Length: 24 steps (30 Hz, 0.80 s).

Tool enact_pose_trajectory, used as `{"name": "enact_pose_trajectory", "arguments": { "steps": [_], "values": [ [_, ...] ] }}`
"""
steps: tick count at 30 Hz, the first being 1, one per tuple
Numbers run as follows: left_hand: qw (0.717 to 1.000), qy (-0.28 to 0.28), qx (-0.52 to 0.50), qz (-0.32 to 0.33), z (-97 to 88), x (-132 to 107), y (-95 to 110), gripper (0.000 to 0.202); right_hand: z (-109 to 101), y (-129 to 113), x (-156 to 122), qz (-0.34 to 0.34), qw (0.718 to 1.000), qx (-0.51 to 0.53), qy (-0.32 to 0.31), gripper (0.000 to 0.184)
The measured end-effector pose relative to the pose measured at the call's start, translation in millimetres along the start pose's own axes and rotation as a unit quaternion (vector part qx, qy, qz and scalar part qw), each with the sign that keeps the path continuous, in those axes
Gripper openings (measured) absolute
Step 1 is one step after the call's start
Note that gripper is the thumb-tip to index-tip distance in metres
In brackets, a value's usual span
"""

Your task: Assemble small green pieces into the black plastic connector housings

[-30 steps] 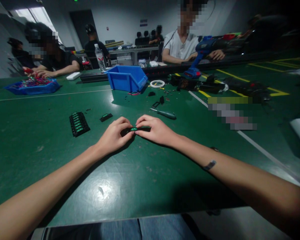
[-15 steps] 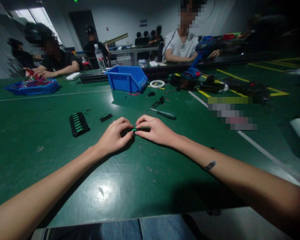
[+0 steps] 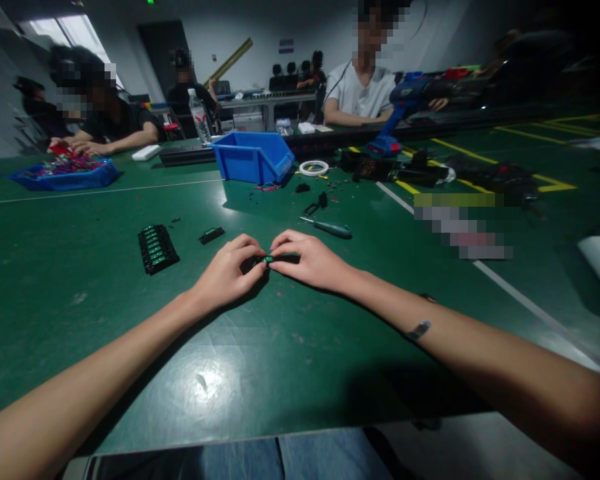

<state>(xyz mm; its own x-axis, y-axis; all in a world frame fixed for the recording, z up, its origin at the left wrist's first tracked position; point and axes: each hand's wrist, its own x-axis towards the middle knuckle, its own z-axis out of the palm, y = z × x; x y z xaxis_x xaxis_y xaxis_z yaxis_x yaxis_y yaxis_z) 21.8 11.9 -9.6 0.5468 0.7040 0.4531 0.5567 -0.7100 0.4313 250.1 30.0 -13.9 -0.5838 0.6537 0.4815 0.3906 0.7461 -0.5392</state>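
Note:
Between the fingertips of both hands is a small green circuit board [image 3: 269, 259] in a black part, mostly covered by the fingers. My left hand [image 3: 233, 268] pinches its left end, and my right hand [image 3: 310, 259] pinches the right end. Left of my left hand lies a single black piece with a green board [image 3: 211, 234]. Farther left, several similar black-and-green pieces [image 3: 158, 249] sit side by side in a block. A screwdriver [image 3: 333, 229] with a green handle rests just beyond my right hand.
Beyond the hands stand a blue bin [image 3: 250, 158], a roll of white tape [image 3: 314, 168] and small black parts [image 3: 311, 209]. A blue cordless drill [image 3: 393, 120] is at the back right. A blue tray [image 3: 65, 175] of wires is at the far left, near another person's hands.
My hands keep their pinch on the small board almost unmoved. In the background, a long yellowish bar near another person has tilted up more steeply.

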Motion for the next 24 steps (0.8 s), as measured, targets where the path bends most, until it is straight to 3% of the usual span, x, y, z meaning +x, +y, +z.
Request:
{"name": "enact_pose_trajectory", "arguments": {
  "steps": [24],
  "values": [
    [1.0, -0.001, 0.0, 0.0, 0.0, 0.2, 0.2, 0.018, -0.8, -0.7, 0.1, 0.001, 1.0, 0.003, 0.002, 0.01]
  ]
}}
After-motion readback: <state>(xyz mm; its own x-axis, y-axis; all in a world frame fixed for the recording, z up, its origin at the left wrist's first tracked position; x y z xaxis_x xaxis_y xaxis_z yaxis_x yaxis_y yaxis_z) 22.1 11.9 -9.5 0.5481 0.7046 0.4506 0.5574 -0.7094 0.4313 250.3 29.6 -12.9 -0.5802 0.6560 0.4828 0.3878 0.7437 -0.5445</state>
